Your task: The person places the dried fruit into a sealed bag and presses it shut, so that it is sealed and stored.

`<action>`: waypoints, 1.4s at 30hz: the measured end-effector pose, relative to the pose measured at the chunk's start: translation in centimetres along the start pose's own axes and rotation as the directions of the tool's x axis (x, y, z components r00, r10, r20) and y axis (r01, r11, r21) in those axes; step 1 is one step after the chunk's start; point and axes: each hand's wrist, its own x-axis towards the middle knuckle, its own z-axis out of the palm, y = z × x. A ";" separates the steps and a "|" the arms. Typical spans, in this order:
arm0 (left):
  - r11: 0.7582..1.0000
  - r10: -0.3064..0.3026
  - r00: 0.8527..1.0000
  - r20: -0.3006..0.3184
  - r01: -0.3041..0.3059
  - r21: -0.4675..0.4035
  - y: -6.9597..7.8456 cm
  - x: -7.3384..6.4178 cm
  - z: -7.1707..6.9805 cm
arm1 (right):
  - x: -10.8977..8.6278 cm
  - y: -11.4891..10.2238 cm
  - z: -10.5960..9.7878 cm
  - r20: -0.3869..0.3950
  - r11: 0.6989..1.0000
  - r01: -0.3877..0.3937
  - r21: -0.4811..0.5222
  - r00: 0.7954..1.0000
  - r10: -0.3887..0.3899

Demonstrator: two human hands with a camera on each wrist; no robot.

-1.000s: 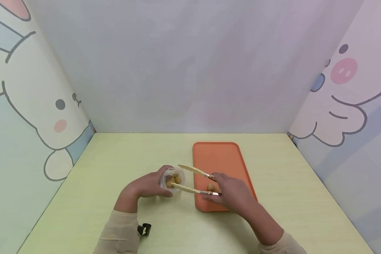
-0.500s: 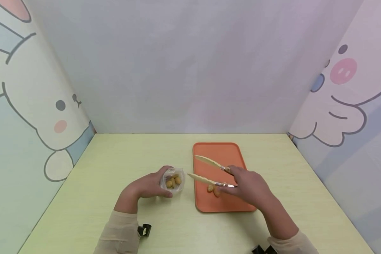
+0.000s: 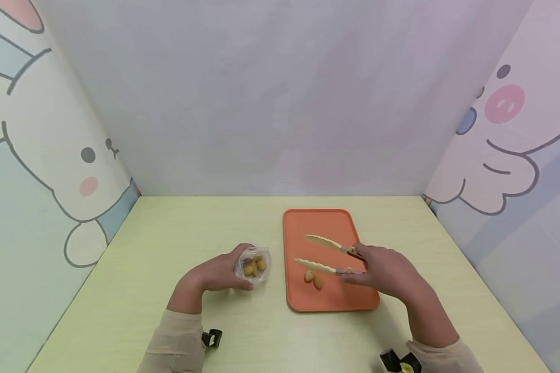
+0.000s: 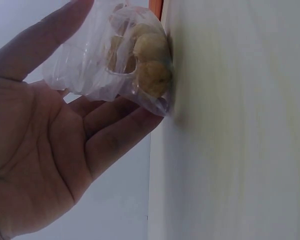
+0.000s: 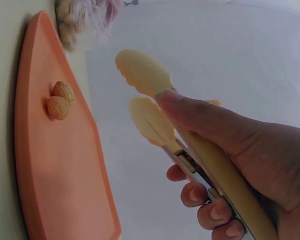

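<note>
Right hand (image 3: 387,269) holds tongs (image 5: 219,167) (2 nuts (image 5: 59,106) nearby).

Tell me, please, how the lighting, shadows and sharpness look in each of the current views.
Head: fairly even light, a soft shadow beneath the left hand; left wrist: dim, the table blurry, small glints on the clear bag; right wrist: brighter, the tongs fairly crisp.

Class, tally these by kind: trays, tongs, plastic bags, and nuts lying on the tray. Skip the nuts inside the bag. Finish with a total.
Tray: 1
Tongs: 1
Plastic bag: 1
Nuts on the tray: 2
Total: 5
</note>
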 end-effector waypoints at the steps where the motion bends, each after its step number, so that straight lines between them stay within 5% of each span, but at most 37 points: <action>1: 1.000 -0.001 1.000 -0.001 0.001 0.001 0.0 0.0 0.0 | 0.0 0.2 0.0 0.016 1.000 -0.006 0.004 1.000 0.006; 17: 1.000 0.005 1.000 0.007 -0.005 -0.006 -0.1 0.1 0.0 | -1.1 1.8 -0.9 0.242 0.996 -0.083 0.009 0.967 0.078; 42: 1.000 0.000 1.000 0.003 0.000 -0.010 -0.2 0.0 0.0 | -1.0 2.1 -0.5 0.256 0.999 -0.031 -0.024 0.966 0.036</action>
